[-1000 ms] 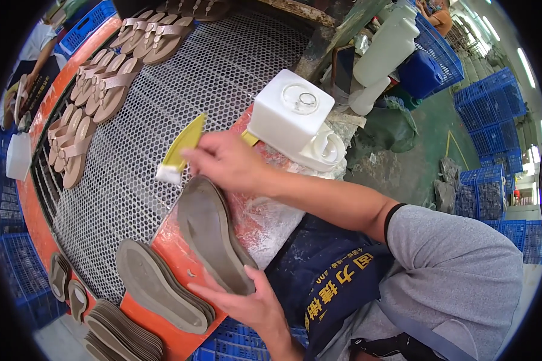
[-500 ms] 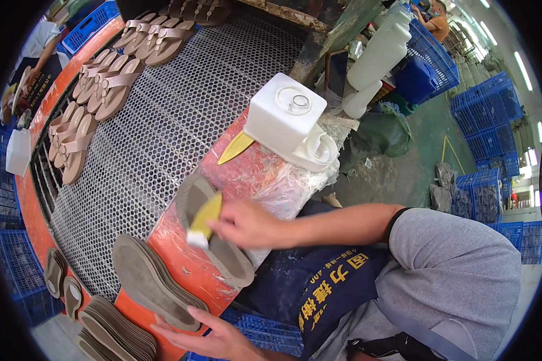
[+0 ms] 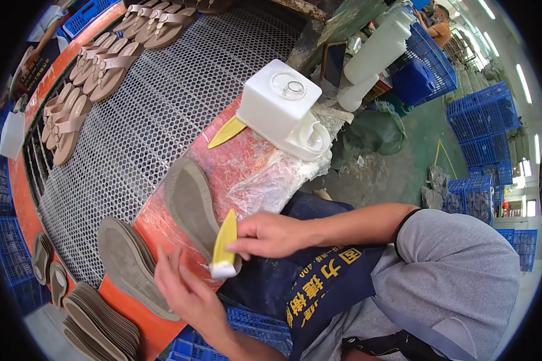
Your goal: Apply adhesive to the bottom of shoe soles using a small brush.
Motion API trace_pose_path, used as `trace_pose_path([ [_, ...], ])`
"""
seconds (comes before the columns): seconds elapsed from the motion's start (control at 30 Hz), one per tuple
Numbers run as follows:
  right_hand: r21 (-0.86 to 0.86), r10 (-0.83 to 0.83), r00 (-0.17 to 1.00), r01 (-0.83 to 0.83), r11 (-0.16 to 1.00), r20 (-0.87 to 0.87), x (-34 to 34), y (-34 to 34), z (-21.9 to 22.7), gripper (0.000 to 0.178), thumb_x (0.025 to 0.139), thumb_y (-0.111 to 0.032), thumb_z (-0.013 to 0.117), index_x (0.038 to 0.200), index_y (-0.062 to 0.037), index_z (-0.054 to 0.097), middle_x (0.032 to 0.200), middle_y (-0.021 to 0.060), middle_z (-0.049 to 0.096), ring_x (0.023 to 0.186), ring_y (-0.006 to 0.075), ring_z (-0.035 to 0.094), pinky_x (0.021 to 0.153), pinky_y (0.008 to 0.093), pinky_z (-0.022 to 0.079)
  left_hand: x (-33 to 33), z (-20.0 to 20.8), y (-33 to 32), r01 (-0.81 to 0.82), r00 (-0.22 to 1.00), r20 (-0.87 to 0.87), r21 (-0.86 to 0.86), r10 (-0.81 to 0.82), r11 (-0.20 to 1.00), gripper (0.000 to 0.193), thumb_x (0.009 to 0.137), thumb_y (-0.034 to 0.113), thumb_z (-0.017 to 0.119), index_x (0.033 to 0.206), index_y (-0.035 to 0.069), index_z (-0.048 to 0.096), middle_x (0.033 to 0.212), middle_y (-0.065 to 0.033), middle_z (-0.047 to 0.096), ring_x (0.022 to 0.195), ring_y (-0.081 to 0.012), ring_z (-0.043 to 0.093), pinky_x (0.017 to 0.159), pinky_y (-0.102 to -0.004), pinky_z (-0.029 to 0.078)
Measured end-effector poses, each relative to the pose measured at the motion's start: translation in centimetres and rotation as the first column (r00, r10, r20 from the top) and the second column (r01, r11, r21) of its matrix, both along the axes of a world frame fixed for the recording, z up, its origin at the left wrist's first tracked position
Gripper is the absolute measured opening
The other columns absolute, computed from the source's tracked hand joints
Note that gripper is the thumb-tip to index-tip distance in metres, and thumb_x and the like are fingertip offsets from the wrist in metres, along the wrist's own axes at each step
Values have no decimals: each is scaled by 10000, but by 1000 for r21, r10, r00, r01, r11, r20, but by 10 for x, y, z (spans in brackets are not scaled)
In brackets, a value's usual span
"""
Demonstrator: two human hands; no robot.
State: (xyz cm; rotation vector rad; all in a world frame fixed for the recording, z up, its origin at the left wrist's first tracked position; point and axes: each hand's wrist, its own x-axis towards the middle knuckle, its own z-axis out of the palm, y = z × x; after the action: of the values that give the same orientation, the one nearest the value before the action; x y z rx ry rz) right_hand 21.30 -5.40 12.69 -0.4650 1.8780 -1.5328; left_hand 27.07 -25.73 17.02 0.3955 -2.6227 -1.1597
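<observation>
My right hand [image 3: 268, 234] grips a brush [image 3: 227, 237] by its flat, pointed yellow handle. Its white bristles are at the near end of a single grey-brown shoe sole [image 3: 186, 192] lying on the red tabletop; whether they touch is unclear. My left hand [image 3: 190, 292], slightly blurred, has its fingers apart and appears to hold nothing. It hovers between that sole and a stack of similar soles [image 3: 126, 262], covering part of the stack's near end. A second yellow pointed piece [image 3: 227, 132] lies against the white plastic container [image 3: 280, 99].
Beige sandals [image 3: 111, 72] stand in rows along the far left of a metal mesh surface [image 3: 144, 132]. More stacked soles [image 3: 99, 319] lie at the lower left. Clear plastic film [image 3: 271, 180] covers part of the table by the container. Blue crates [image 3: 485, 120] are piled at right.
My right hand has brought the brush down from the sole's middle to its near end. My left hand has risen from the stack's end toward the single sole. The view has shifted slightly.
</observation>
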Motion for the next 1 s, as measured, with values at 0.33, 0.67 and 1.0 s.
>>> trace_pose_path([
  [0.33,63,51,997,-55,997,61,-12,22,11,284,1024,-198,617,821,-21,706,709,23,699,574,154,546,571,295,470,-37,-8,-13,348,932,141,-103,-333,932,414,951,-56,548,1357,3,605,1116,-97,758,1066,-281,619,985,-385,487],
  [0.67,62,-241,970,238,969,39,-7,21,12,285,1004,-169,621,778,-17,706,679,28,686,555,153,532,561,296,463,-33,-11,-10,297,944,171,-78,-281,952,409,945,-56,551,1345,6,615,1117,-68,768,1080,-283,608,1023,-396,461],
  [1.0,97,-372,915,389,916,-156,-42,-8,-5,298,1032,-179,624,790,-31,715,675,5,671,576,96,532,548,250,441,-29,-11,-8,288,950,155,-104,-270,952,416,932,-62,547,1340,-20,617,1120,-68,771,1104,-306,601,1034,-405,453],
])
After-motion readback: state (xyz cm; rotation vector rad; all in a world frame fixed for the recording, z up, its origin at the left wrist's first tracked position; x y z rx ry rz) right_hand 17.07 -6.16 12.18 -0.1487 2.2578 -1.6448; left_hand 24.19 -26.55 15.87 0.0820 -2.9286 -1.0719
